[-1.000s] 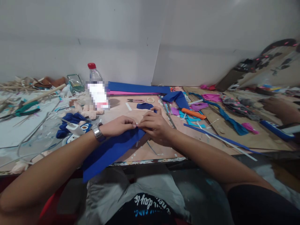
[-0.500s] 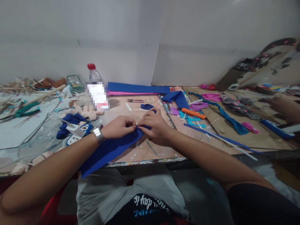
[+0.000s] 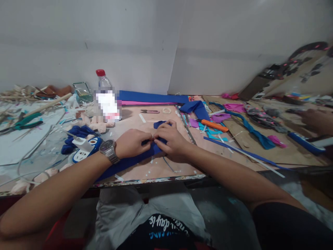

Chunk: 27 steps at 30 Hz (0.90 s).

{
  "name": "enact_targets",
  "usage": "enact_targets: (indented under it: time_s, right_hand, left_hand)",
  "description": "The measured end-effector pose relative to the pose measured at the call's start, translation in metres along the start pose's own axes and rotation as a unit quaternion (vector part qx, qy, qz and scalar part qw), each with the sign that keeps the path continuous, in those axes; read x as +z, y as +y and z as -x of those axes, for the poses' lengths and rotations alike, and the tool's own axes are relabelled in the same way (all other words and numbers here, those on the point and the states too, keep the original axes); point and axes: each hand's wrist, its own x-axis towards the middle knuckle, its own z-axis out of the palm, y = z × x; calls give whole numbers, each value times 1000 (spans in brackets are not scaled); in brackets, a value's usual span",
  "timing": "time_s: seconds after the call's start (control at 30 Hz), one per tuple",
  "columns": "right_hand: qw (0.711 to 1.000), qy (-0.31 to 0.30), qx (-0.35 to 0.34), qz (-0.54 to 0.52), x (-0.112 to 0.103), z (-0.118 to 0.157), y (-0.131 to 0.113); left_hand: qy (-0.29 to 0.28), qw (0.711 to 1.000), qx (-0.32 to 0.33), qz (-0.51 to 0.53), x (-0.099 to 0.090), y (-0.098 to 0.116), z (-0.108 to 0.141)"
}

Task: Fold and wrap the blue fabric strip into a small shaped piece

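Left hand (image 3: 134,143) and right hand (image 3: 172,141) pinch a blue cloth strip (image 3: 127,162), nearer the wearer than the red-capped bottle (image 3: 104,82) and to its right.

Green-handled pliers (image 3: 29,120) lie on the worktop (image 3: 140,172) well left of the bottle; a blue-and-white tool (image 3: 87,149) sits just on its near side. Right of the bottle and nearer the wearer, both hands' fingers meet, clamped on the strip; the exact pinch is too small to make out. The work looks partly done: cloth seems bunched there, while the length trailing under the left wrist appears flat and unworked. Farther right of the bottle come an orange cutter (image 3: 214,125) and another person's hand (image 3: 316,121).
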Motion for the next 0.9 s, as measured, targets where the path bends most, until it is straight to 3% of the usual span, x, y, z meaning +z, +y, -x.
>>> enact_targets:
  time_s: [0.3, 0.9]
  right_hand:
    - [1000, 1, 15, -12, 1, 0, 2]
    - [999, -28, 4, -35, -1, 0, 3]
  left_hand:
    - [-28, 1000, 2, 1, 1, -5, 0]
    - [-59, 983, -4, 175, -2, -8, -1]
